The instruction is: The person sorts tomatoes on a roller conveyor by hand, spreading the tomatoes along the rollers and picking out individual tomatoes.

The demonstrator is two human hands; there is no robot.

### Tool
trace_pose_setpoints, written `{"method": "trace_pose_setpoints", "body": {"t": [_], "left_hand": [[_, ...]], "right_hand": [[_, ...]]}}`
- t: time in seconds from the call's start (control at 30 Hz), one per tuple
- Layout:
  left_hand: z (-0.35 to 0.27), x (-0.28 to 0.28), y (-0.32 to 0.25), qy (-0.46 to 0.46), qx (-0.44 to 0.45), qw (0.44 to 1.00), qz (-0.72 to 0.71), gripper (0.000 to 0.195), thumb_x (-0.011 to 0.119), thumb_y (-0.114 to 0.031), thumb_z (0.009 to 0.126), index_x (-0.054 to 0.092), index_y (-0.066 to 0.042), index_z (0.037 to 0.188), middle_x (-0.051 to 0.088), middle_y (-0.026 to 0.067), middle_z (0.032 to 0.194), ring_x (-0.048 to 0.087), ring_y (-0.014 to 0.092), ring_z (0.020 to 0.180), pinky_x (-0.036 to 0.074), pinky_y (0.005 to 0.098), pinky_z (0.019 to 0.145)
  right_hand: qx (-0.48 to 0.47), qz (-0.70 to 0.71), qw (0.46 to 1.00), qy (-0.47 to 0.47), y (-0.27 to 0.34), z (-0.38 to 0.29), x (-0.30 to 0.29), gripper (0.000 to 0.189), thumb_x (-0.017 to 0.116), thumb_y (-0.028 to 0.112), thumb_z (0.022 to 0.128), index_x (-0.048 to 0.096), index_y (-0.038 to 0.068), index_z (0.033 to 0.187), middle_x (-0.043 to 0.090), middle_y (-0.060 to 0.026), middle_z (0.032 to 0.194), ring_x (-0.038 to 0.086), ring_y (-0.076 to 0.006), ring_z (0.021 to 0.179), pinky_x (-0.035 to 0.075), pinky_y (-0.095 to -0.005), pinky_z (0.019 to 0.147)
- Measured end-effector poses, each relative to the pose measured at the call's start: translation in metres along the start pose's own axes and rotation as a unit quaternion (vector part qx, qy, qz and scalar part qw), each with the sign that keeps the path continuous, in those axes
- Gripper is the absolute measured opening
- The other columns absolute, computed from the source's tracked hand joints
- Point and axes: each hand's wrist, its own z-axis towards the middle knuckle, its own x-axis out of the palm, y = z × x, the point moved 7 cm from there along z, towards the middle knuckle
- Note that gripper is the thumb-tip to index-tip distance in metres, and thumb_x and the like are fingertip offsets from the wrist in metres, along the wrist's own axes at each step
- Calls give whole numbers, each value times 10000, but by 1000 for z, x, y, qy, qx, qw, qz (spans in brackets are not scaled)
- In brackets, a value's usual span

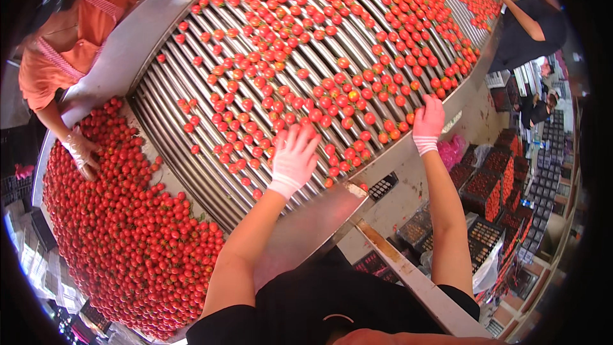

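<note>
My left hand [296, 157], in a pale thin glove, reaches over the metal roller conveyor [167, 91]. Its fingers are spread among small red tomatoes [342, 100], and I see nothing gripped in it. Under the fingertips, contact with individual fruit is partly hidden. My right hand [429, 122], gloved the same way, is at the conveyor's side rail [392, 149], close to several tomatoes. Its fingers are bent and the palm is hidden, so whether it holds anything is unclear. Some tomatoes around my hands show orange or yellowish skin and green stem ends.
Tomatoes fill the metal collecting tray [45, 151] at left, where a co-worker's gloved hand [82, 153] touches them. Another person [527, 33] works at the far right. A metal bar [407, 273] juts beside my body. Stacked crates [483, 191] of tomatoes stand on the floor.
</note>
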Motion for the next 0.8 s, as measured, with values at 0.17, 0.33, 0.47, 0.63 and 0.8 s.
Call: {"method": "trace_pose_setpoints", "body": {"t": [0.17, 0.33, 0.47, 0.63, 0.8], "left_hand": [[-11, -48, 54, -117, -93, 988, 42, 509, 679, -244, 752, 603, -125, 1241, 457, 186, 1374, 392, 416, 1283, 245, 620, 1068], [130, -69, 34, -163, 52, 985, -15, 480, 629, -316, 846, 562, -116, 1278, 475, 160, 1382, 399, 399, 1304, 254, 602, 1102], [209, -45, 58, -133, 34, 989, 46, 566, 600, -390, 867, 490, -145, 1365, 427, 117, 1455, 350, 374, 1362, 246, 592, 1114], [185, -50, 137, -180, -75, 975, 104, 465, 605, -356, 852, 555, -146, 1264, 468, 92, 1428, 408, 342, 1321, 273, 576, 1098], [81, -54, 213, -183, -155, 957, 162, 476, 542, -288, 899, 518, -146, 1353, 482, 126, 1415, 439, 371, 1292, 317, 520, 1089]], "right_hand": [[16, -5, 1000, 26, 6, -10, 0, 324, 562, 22, 791, 582, 66, 1111, 555, -141, 1022, 543, -344, 992, 422, -451, 861], [15, -6, 999, 34, 16, -14, 1, 310, 564, 5, 784, 583, 61, 1087, 555, -136, 999, 545, -340, 954, 422, -446, 856], [10, 25, 999, 32, 19, -20, -2, 311, 563, -6, 778, 588, 60, 1080, 568, -139, 1016, 551, -346, 939, 433, -446, 840], [24, 44, 998, 37, 26, -29, 4, 334, 569, -10, 772, 597, 55, 1098, 573, -141, 1024, 553, -356, 959, 439, -443, 863], [-14, 33, 999, 2, 46, -26, 10, 257, 545, -13, 830, 595, 36, 1078, 587, -156, 987, 576, -358, 925, 459, -427, 830]]}}
